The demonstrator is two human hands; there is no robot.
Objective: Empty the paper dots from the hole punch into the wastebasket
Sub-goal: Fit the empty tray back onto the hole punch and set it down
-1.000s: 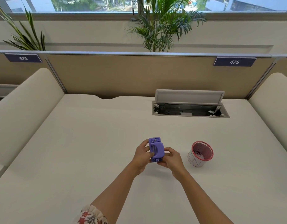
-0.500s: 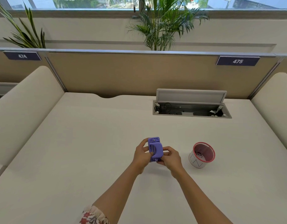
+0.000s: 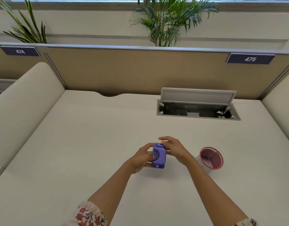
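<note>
A small purple hole punch point(image 3: 159, 156) is held above the white desk point(image 3: 91, 136), stood on end. My left hand point(image 3: 141, 158) grips its left side from below. My right hand point(image 3: 172, 148) rests on its upper right edge, fingers curled over the far end. To the right, a small wastebasket point(image 3: 209, 159) with a pink mesh wall and rim stands upright on the desk. Pale paper dots lie at its bottom. The basket is a short gap away from my right wrist.
An open cable hatch point(image 3: 197, 110) with a raised lid sits in the desk at the back right. A tan partition point(image 3: 132, 70) closes the far edge. Cream padded dividers point(image 3: 23, 103) flank both sides. Plants stand behind the partition.
My right hand has shifted from the punch's near end up to its far upper edge. The punch stays between both hands, slightly more turned.
</note>
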